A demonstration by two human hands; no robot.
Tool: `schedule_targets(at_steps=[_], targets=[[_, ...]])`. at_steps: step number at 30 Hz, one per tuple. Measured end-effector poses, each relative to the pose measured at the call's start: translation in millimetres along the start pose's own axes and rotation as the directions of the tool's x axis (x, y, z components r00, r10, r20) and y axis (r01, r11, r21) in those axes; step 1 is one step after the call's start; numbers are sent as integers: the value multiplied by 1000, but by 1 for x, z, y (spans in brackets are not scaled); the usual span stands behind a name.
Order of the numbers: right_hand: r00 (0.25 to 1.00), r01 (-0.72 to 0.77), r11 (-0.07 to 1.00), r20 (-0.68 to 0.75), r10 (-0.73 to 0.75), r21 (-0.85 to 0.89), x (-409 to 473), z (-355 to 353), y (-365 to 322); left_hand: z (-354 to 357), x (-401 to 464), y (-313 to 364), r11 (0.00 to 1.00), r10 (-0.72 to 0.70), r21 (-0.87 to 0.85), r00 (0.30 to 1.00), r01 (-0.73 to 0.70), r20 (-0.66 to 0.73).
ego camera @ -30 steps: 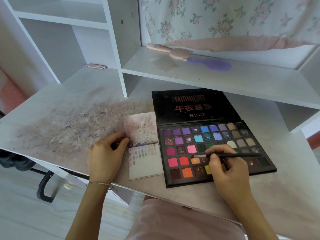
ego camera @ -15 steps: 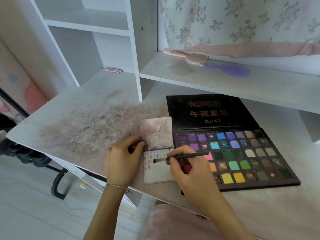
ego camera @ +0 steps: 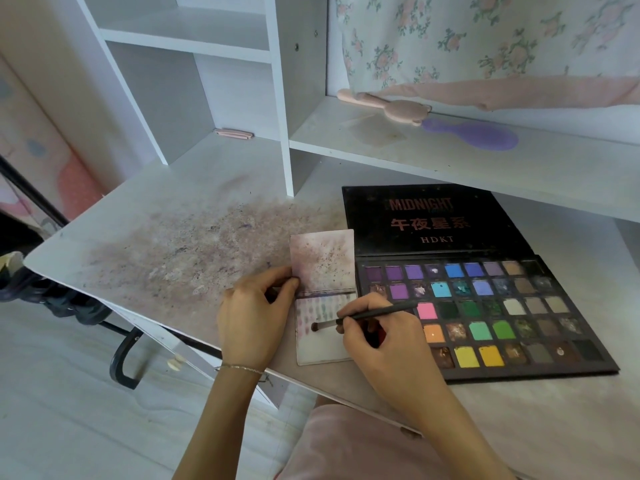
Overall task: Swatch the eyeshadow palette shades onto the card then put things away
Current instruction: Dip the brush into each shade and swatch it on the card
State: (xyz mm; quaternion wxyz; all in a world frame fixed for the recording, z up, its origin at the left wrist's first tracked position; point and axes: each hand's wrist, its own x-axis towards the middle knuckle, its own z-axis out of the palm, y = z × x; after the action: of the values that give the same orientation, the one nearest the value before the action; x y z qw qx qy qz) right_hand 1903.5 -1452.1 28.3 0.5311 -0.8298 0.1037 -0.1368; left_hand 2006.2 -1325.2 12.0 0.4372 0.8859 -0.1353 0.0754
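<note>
Palette (ego camera: 485, 306): lying open on the desk (ego camera: 173, 220), to the right of the card and touching its right edge; the black lid is lying flat on the far side, and the rows of colour pans are facing up on the near side.
Card (ego camera: 325, 344): sitting at the near edge of the desk between the two hands, its far part carrying a row of faint pink and greenish marks; a stained flap (ego camera: 322, 261) is standing up from its far edge.
Brush (ego camera: 363, 318): lying nearly level, its dark tip pointing left and touching the card below the marks, its handle running right across the palette's left pans.
Right hand (ego camera: 384, 341): curling thumb and fingers around the brush handle, resting over the card's right edge and the palette's near-left corner.
Left hand (ego camera: 252, 320): sitting just left of the card, thumb and fingers bending in and pinching the card's left edge near the fold.
Shelf (ego camera: 450, 157): holding a pink brush (ego camera: 388, 107) and a purple brush (ego camera: 474, 135), touching end to end, far behind the palette.
</note>
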Motion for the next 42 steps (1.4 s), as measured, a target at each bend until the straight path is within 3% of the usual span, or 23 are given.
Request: schedule_targets(at_steps=[31, 37, 42], targets=[[1000, 26, 1000, 2, -26, -5, 0, 0, 0, 0, 0, 1, 1000, -19, 11, 1000, 18, 17], [983, 97, 981, -172, -69, 166, -4, -3, -1, 0, 0, -1, 1000, 4, 8, 1000, -4, -3], [965, 124, 975, -251, -76, 184, -8, -12, 1, 1, 0, 0, 1000, 25, 17, 999, -24, -23]])
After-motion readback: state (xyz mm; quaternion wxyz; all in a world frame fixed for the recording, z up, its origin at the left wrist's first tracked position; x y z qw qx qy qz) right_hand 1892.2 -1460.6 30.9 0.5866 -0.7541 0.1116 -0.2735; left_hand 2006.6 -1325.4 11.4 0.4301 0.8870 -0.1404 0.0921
